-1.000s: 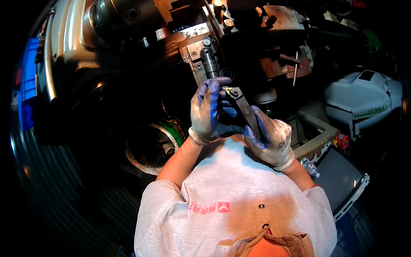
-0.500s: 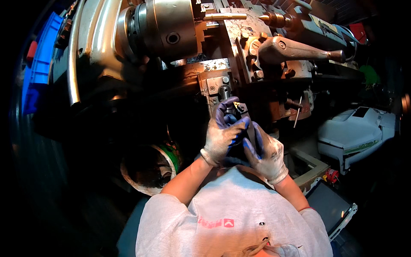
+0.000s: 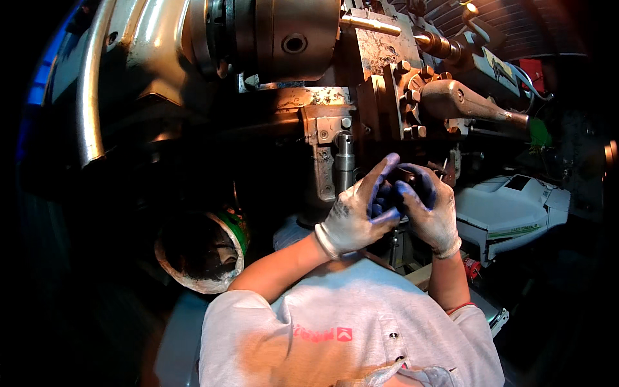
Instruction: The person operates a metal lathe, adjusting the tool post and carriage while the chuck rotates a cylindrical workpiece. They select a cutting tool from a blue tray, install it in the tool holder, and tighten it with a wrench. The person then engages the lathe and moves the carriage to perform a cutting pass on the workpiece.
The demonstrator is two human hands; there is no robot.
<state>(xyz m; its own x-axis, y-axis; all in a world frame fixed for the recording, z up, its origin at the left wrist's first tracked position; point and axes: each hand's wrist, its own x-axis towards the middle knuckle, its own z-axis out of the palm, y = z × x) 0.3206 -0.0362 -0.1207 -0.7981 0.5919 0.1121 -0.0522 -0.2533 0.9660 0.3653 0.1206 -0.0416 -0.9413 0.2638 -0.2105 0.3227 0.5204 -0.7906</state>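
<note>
two gloved hands, yours, met in front of the lathe (image 3: 293,58). the left hand (image 3: 352,218) and right hand (image 3: 434,214) faced each other, their fingers (image 3: 385,169) curled and partly open. between them, in shadow, a dark item (image 3: 408,176) was half hidden; whether your fingers gripped it, and in which hand, could not be told. the step in hand appeared to be close two-handed handling; the next move, by judgement, called for steady, sure fingers. red lettering (image 3: 311,335) and a square red emblem (image 3: 345,334) marked your shirt (image 3: 380,309); a green printed strip (image 3: 524,229) on the white housing (image 3: 500,211) was too small to read.
</note>
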